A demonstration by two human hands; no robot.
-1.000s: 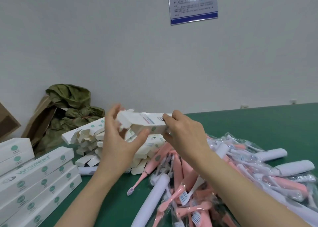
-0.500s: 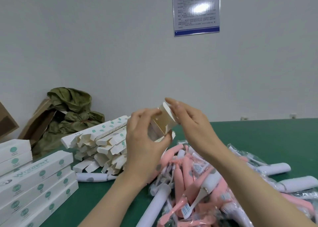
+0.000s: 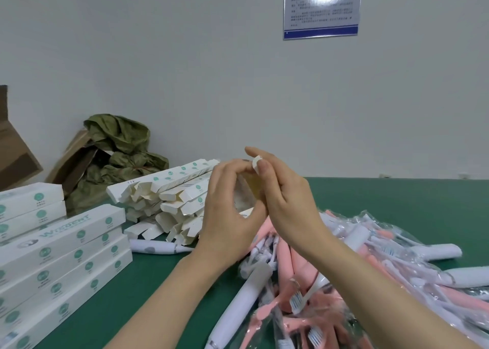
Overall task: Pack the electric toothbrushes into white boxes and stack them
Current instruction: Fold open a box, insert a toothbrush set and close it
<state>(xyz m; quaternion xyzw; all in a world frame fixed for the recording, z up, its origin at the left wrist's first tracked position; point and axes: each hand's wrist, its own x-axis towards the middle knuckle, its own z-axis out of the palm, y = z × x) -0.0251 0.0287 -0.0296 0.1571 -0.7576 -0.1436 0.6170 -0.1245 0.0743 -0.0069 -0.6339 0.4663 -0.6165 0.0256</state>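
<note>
Two grips hold one white box (image 3: pixel 250 187): left hand (image 3: pixel 227 216) round its body, right hand (image 3: pixel 285 203) pinching the end flap (image 3: pixel 256 164); a forced tuck could crease it.

**Around the green table**

A green table (image 3: pixel 397 198) runs up to a plain white wall (image 3: pixel 185 71). At the table's far left, a crumpled olive-green sack (image 3: pixel 119 147) lies against a leaning brown cardboard sheet (image 3: pixel 76 158). Further left is a cardboard flap (image 3: pixel 13 153). High above the table hangs a blue-bordered notice (image 3: pixel 321 7), its text unreadable.
</note>
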